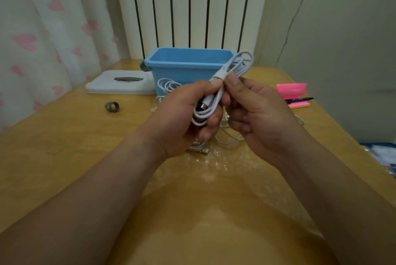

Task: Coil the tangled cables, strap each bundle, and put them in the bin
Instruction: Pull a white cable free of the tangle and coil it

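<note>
- A glossy yellow-brown wooden table [64, 157] is filling the lower view, its finish reflecting light near the middle.
- A white ribbed radiator [192, 7] is standing behind the table. A white curtain with pink hearts [42, 29] is hanging on the left, and a pale wall with a thin dark crack [342, 29] is closing off the right.
- A light blue rectangular plastic bin [184, 65] is sitting at the back of the table, open side up. What it contains is not visible.
- A flat white tissue box [120, 84] is lying just left of the bin, and a small grey strap roll [112, 106] is resting nearer the front.
- Pink sticky notes [293, 90] and a black pen [300, 99] are lying to the right.
- The coiled white cable [215, 102] is being held in the air in front of the bin, clear of the table. Its upper loops are fanning out toward the bin's right rim.
- A white strap [220, 75] is wrapping the coil at about its middle.
- The left hand [184, 119] is gripping the coil's lower loops with curled fingers, and a grey connector is showing in the palm.
- The right hand [257, 112] is pinching the coil just below the strap, thumb on top.
- Loose white cables [227, 138] are lying on the table beneath the hands, and more white loops [169, 84] are resting against the bin's front.
</note>
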`<state>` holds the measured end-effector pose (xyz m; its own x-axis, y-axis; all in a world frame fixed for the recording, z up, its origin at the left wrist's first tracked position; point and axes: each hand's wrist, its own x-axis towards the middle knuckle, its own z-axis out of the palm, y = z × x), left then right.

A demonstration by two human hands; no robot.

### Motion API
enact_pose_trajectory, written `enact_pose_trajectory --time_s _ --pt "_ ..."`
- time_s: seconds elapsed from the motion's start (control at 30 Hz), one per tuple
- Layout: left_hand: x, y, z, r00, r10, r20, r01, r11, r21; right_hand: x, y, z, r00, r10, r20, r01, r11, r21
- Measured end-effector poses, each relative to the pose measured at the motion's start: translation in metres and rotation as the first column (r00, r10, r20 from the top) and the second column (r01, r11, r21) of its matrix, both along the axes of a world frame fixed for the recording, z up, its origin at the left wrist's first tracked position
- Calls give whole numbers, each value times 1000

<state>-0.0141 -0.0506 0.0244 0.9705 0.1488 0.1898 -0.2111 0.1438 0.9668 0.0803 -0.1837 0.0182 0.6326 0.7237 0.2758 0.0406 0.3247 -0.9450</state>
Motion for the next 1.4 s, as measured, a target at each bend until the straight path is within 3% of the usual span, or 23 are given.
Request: enact_pose_trajectory --time_s 0.07,0.13,0.2,0.27,0.3,0.37,0.43,0.5,0.63,0.73,0.87,1.07,1.17,1.27,1.33,1.4 --pt "1 -4 -2 997 74 -29 -70 992 107 0 -1 0 999 -51 -15 51 999 -5" --pt "2 -9 -4 971 236 29 -230 900 372 0 -3 1 989 -147 -7 147 989 -10" --pt "1 -13 -9 903 383 192 -415 671 614 -1 -4 3 967 -251 44 252 967 -34" --pt "4 -15 -18 828 427 363 -534 403 743 -2 -3 3 935 -342 98 348 936 -50" --pt "6 -17 -22 797 430 425 -571 306 762 -3 -2 2 920 -376 110 383 922 -50" --pt "10 -20 -23 768 431 474 -598 219 771 -4 1 -1 904 -412 116 419 907 -47" --pt "14 -20 -21 779 459 428 -588 298 752 -3 4 -4 907 -402 125 412 909 -64" --pt "15 -17 -17 804 496 328 -568 478 670 0 4 -6 919 -369 137 381 921 -79" --pt "11 -12 -11 857 491 154 -511 774 375 3 7 -9 934 -341 108 345 938 -26" --pt "8 -15 -7 926 372 56 -376 911 168 2 9 -11 941 -331 73 333 943 -3" --pt "5 -7 -3 991 130 -42 -133 989 -64 1 9 -12 966 -253 56 249 967 60" --pt "6 2 -3 970 -232 -70 196 922 -334 0 8 -11 988 -146 53 142 987 79" --pt "7 1 -4 977 -172 -127 132 952 -276 4 5 -11 987 -149 68 147 989 32" --pt "8 -3 -4 992 92 -89 -93 996 -12 9 4 -12 958 -273 93 274 962 5" --pt "7 -5 -4 971 239 -19 -231 952 199 10 4 -12 929 -355 105 358 934 -6" --pt "7 -6 -6 960 280 24 -276 923 270 10 3 -11 916 -388 104 391 920 -4"
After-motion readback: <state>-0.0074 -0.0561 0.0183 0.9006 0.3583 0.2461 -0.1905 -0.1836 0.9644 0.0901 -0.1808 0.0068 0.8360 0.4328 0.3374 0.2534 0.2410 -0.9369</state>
